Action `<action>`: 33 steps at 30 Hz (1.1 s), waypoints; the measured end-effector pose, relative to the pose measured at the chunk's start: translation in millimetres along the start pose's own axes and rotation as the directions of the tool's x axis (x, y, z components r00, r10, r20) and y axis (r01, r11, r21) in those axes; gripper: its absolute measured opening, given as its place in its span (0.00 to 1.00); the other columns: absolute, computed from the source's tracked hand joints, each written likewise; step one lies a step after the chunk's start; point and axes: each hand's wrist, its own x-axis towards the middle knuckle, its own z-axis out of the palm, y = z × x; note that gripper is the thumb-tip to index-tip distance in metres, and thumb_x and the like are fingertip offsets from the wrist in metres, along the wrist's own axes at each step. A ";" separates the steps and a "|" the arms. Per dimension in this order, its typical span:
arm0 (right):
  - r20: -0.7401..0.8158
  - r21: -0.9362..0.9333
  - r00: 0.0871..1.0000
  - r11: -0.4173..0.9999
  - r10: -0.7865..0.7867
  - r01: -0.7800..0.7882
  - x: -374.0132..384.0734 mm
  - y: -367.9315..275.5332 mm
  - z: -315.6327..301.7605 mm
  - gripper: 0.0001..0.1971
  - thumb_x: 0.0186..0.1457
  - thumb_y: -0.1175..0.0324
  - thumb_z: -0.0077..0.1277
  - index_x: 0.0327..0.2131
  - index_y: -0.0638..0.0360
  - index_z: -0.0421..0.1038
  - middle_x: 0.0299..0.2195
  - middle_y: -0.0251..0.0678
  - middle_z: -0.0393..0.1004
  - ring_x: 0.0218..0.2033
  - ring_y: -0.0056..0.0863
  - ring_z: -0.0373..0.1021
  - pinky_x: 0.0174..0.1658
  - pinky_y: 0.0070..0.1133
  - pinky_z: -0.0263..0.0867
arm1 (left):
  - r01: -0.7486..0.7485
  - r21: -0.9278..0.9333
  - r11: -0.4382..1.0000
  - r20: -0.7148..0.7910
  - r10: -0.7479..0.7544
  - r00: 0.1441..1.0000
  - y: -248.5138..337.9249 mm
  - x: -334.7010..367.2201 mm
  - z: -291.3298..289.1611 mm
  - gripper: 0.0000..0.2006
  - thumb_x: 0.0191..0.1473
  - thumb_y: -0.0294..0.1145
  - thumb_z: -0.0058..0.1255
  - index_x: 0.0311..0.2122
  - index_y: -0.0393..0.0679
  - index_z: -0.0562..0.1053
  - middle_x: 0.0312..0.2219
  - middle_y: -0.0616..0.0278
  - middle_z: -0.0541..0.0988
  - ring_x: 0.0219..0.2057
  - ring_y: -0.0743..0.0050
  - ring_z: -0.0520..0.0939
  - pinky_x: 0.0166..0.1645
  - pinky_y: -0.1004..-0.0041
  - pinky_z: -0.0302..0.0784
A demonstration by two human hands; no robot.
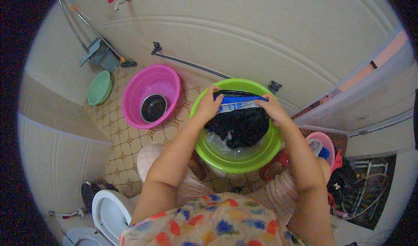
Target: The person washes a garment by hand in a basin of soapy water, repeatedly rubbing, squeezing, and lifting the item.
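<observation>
A black garment [244,126] with a blue and grey waistband, which looks like underpants, is stretched between my two hands over a lime-green basin [235,164]. At the band's left end, my left hand [210,103] is closed on it, thumb toward the middle. My right hand [273,108] pinches the opposite end near the basin's right rim. The lower part of the cloth hangs down into the basin, where water or suds [217,142] show beneath it. Cloth hides most of the basin's bottom.
Left of the green basin, a pink basin [130,96] holding a dark round bowl [153,108] stands on the tiled floor [119,152]. Beyond are a mint basin [99,88] and a dustpan [104,56]. A toilet [111,213] stands lower left; a small pink tub [325,138] with clothes sits right.
</observation>
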 end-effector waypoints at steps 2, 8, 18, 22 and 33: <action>-0.197 -0.571 0.948 0.815 -0.249 0.096 3.7 8.6 12.8 0.24 0.40 0.62 0.51 0.41 0.63 0.58 0.35 0.45 0.66 0.36 0.35 0.65 0.40 0.26 0.60 | -0.123 0.068 0.990 0.005 0.123 0.992 -25.0 -0.6 33.8 0.17 0.44 0.33 0.45 0.41 0.42 0.63 0.35 0.48 0.68 0.39 0.51 0.68 0.43 0.64 0.63; -0.070 -0.839 0.997 0.541 -0.011 -0.053 8.8 14.7 60.3 0.27 0.44 0.52 0.45 0.46 0.54 0.54 0.41 0.53 0.61 0.41 0.46 0.62 0.42 0.32 0.58 | -0.099 0.497 0.862 0.285 -0.054 0.957 -23.4 -26.7 77.9 0.23 0.44 0.32 0.42 0.49 0.49 0.58 0.43 0.52 0.62 0.44 0.54 0.64 0.46 0.62 0.61; -0.060 -0.848 0.997 0.524 0.054 -0.080 42.9 65.1 63.9 0.20 0.47 0.67 0.35 0.47 0.56 0.54 0.42 0.55 0.60 0.42 0.46 0.60 0.45 0.32 0.56 | 0.110 0.427 0.898 0.311 -0.260 0.914 -49.0 -14.3 102.0 0.22 0.43 0.32 0.42 0.47 0.46 0.58 0.44 0.49 0.61 0.42 0.51 0.66 0.44 0.62 0.62; -0.272 -0.593 0.959 0.799 -0.084 -0.098 49.7 64.0 68.8 0.17 0.47 0.67 0.38 0.42 0.62 0.58 0.38 0.53 0.64 0.40 0.46 0.61 0.44 0.31 0.57 | 0.417 -0.054 0.907 0.230 -0.395 0.889 -51.0 -7.7 96.9 0.26 0.43 0.39 0.45 0.47 0.42 0.56 0.43 0.48 0.63 0.41 0.50 0.67 0.46 0.62 0.61; -0.081 -0.541 0.864 0.750 -0.497 0.381 -13.2 -2.4 126.2 0.13 0.45 0.60 0.45 0.24 0.62 0.65 0.25 0.48 0.67 0.28 0.45 0.64 0.31 0.31 0.60 | 0.599 -0.748 0.287 0.511 -0.327 0.795 -37.9 -1.2 71.0 0.17 0.46 0.49 0.42 0.31 0.46 0.69 0.26 0.62 0.73 0.30 0.69 0.72 0.35 0.72 0.67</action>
